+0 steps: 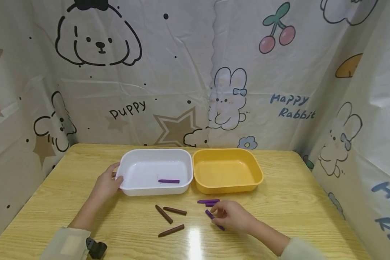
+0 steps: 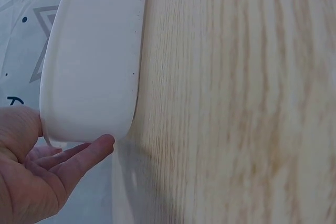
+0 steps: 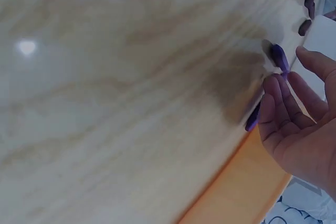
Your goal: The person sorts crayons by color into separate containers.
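Observation:
My left hand (image 1: 106, 183) grips the left end of a white plastic basin (image 1: 156, 191), thumb at the rim and fingers along the outer wall. In the left wrist view, that hand (image 2: 50, 166) holds the basin (image 2: 100, 61) by its corner. One purple crayon (image 1: 169, 181) lies inside. My right hand (image 1: 232, 216) hovers over another purple crayon (image 1: 209, 214) on the table, thumb and fingers apart on either side of it. In the right wrist view, a purple crayon (image 3: 279, 56) shows just beyond the fingertips. More purple crayons (image 1: 208, 201) lie behind that hand, partly hidden.
Beside the white basin stands a yellow basin (image 1: 227, 188), their rims meeting. Three brown crayons (image 1: 171, 230) lie on the wooden table (image 1: 123, 231) left of the right hand. A printed cloth (image 1: 175, 79) hangs around the back and sides.

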A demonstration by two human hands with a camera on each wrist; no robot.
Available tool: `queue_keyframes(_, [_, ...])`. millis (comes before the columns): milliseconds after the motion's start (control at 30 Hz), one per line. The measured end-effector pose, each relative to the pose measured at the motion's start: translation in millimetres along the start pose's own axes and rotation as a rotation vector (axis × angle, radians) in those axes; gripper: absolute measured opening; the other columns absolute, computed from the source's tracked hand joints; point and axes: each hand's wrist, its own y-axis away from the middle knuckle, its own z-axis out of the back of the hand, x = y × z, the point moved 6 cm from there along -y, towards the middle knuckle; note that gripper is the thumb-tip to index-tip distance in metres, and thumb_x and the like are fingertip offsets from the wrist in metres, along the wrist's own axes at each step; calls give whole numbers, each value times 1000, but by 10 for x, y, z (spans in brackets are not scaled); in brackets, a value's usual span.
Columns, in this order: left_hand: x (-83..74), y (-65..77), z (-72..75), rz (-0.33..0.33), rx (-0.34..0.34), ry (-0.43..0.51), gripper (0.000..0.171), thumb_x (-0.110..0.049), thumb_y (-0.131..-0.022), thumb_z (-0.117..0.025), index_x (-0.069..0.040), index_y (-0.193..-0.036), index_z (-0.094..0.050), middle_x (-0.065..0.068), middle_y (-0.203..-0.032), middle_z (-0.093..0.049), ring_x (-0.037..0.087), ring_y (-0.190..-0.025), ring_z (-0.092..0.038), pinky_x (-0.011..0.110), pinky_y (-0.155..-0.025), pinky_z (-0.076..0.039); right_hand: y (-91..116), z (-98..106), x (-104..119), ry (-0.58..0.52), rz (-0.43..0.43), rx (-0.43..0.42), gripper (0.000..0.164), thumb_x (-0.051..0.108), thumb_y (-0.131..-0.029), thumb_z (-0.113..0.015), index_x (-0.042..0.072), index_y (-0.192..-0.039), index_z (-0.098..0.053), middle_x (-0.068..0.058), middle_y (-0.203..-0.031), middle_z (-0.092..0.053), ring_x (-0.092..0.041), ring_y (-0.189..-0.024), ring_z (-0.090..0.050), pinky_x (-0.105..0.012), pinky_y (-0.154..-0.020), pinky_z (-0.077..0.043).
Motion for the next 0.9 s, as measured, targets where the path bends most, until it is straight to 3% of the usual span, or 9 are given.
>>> queue_keyframes(200, [-22, 3, 18, -5, -1, -10, 59, -11, -94, -46, 7, -144, -21, 42, -127, -43, 47, -106, -57, 33, -68, -59, 30, -86, -53, 38, -22, -58, 32, 21, -78, -75, 5, -103, -66, 6, -73, -57, 1, -62, -46, -16, -55, -43])
queue_keyframes(600, [5, 6, 9, 1, -8, -9, 59, -10, -93, -45, 6, -144, -21, 42, -127, -44, 46, -105, -58, 32, -69, -59, 45, -122, -14, 203, -42, -102, 14, 14, -79, -70, 10, -93, -69, 9, -75, -52, 0, -63, -42, -16, -54, -39])
queue_keyframes(900, [-16, 18, 4, -2, -11, -1, 58, -9, -93, -45, 7, -144, -22, 41, -126, -44, 46, -105, -58, 33, -69, -59, 42, -75, 42, 273, -27, -113, 13, 15, -79, -70, 13, -92, -70, 12, -71, -49, 2, -59, -40, -15, -52, -38])
